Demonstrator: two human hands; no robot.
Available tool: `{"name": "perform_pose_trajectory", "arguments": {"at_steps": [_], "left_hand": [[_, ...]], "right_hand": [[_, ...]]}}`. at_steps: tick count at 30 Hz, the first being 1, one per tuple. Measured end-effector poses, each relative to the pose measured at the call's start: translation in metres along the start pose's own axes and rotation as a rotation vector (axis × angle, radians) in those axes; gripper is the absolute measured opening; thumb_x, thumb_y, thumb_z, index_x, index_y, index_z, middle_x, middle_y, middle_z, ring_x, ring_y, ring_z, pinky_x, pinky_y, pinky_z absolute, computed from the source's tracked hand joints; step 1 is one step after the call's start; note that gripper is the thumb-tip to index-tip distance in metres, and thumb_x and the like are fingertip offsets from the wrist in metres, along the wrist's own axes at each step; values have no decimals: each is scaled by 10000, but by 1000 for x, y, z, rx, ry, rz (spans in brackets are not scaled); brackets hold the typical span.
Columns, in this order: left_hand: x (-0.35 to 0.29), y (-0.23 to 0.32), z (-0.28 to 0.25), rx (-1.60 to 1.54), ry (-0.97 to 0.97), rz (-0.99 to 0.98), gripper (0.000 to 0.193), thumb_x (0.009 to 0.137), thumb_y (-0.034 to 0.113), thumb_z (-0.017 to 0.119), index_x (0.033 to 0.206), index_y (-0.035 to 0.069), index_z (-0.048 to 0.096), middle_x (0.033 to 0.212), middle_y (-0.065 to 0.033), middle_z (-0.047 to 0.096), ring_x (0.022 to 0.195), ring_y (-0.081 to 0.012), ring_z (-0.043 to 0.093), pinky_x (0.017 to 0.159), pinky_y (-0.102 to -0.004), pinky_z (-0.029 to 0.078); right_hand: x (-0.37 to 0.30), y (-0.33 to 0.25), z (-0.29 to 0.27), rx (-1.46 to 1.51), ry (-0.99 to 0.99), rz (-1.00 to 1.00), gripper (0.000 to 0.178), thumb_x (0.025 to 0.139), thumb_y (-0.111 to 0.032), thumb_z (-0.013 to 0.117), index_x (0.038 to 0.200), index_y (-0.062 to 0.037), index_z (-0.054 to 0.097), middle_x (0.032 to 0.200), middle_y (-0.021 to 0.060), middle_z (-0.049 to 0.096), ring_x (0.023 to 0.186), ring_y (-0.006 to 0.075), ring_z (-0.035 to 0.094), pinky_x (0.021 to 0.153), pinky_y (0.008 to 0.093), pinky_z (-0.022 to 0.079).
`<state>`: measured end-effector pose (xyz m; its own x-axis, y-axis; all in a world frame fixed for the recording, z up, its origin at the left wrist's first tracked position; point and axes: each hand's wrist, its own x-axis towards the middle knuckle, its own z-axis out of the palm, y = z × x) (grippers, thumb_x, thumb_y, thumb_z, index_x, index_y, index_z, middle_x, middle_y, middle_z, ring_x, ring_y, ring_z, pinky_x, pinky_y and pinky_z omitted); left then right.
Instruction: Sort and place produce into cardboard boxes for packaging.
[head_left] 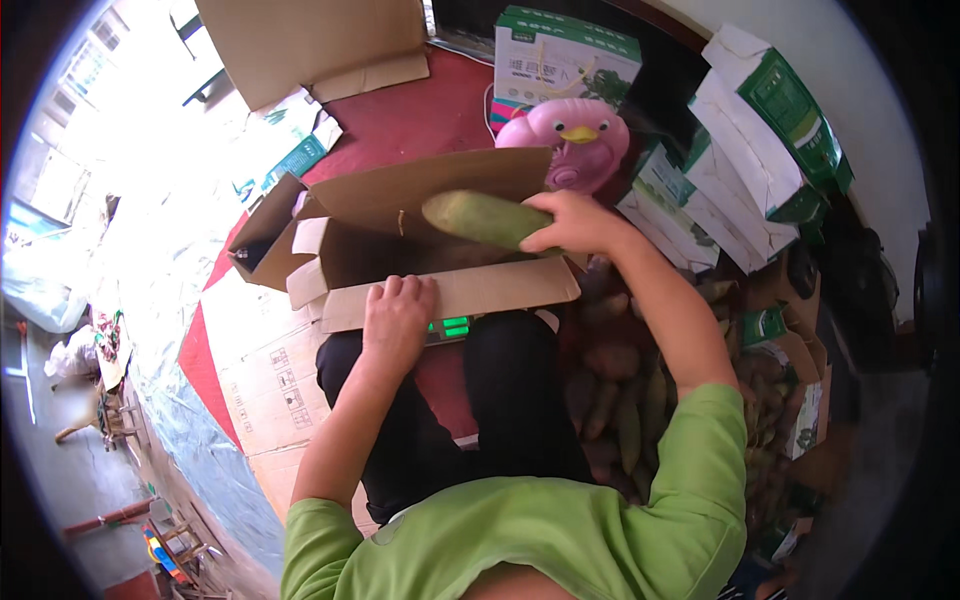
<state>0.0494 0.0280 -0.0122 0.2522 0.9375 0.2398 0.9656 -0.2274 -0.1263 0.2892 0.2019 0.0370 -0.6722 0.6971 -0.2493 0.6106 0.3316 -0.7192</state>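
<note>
An opened brown cardboard box (445, 293) stands in front of me, its flaps raised and its inside dark. My right hand (575, 222) is closed around one end of a large green radish (475, 217), which lies nearly level above the box opening. With fingers hooked over the near flap, my left hand (400, 312) grips the box's front edge. Under that flap, part of a scale (450, 328) with a lit green display shows by my knees; the rest of it is hidden. What lies inside the box cannot be made out.
Many radishes (625, 420) lie piled on the floor at my right. White and green cartons (745, 170) lean by the wall, and another carton (567, 60) stands behind a pink duck-faced plastic thing (580, 150). Flattened cardboard (275, 385) lies at my left.
</note>
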Motion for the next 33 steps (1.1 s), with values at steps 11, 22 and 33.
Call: {"name": "perform_pose_trajectory", "arguments": {"at_steps": [11,22,33], "left_hand": [[-8,-2,1,-16,-32,-4,332,766,127,544,1096,98,562,930,-45,567,888,-230,532,736,-368,432],[-3,7,2,60,-67,-19,348,805,57,525,1134,146,601,1043,-40,612,965,-252,557,782,-379,437],[-1,15,3,71,-135,-47,421,789,17,545,1189,138,598,1118,-56,603,1015,-273,553,858,-397,445]], "right_hand": [[28,15,59,-225,425,-78,485,730,-319,689,1136,-64,617,1058,166,646,996,323,611,877,399,473],[-166,177,155,236,1023,509,242,791,-139,642,1004,-26,630,889,139,668,867,282,648,755,363,491],[-316,233,317,390,700,1131,271,729,-187,659,956,-40,637,951,168,648,932,361,603,800,434,486]]}}
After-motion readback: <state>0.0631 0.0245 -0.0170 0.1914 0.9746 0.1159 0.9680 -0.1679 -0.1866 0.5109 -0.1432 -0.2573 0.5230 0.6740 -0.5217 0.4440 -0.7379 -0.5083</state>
